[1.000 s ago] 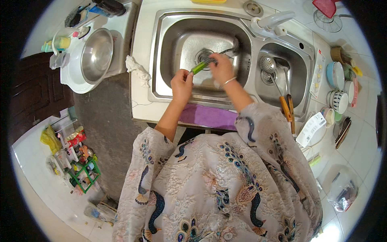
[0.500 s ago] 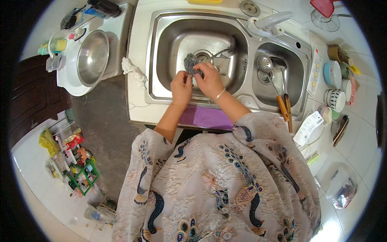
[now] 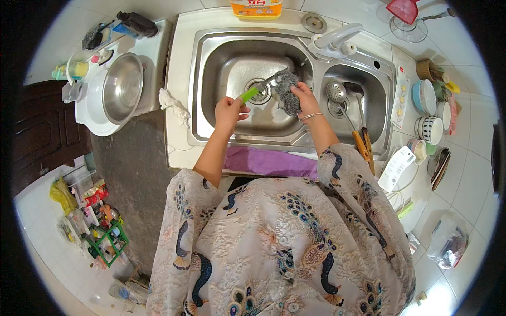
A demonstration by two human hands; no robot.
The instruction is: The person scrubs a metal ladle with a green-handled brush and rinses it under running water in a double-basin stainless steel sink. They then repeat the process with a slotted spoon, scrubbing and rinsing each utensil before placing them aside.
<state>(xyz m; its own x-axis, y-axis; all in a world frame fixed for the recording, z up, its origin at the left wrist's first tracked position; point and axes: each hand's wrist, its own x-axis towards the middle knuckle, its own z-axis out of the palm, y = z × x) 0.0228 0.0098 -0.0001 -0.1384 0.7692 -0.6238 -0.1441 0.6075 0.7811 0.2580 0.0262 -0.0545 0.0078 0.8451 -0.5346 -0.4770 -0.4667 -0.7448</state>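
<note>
My left hand (image 3: 229,113) is closed on the bright green handle (image 3: 249,95) of a utensil with a dark metal shaft, held over the large sink basin (image 3: 226,58). Its far end is hidden behind a grey steel wool scourer (image 3: 287,95). My right hand (image 3: 307,101) has its fingers closed on that scourer, which is pressed against the utensil's far part. Below them shows the basin's round drain (image 3: 258,90).
In the smaller basin at the right lie a skimmer (image 3: 336,92) and another long utensil, their wooden handles (image 3: 362,147) over the edge. The white tap (image 3: 337,38) stands behind. Bowls (image 3: 429,130) line the right side. A purple cloth (image 3: 269,162) covers the front edge.
My hands have parted from the scourer between them. The left now grips the green handle; the right has carried the scourer rightward onto the utensil. The view has shifted slightly.
</note>
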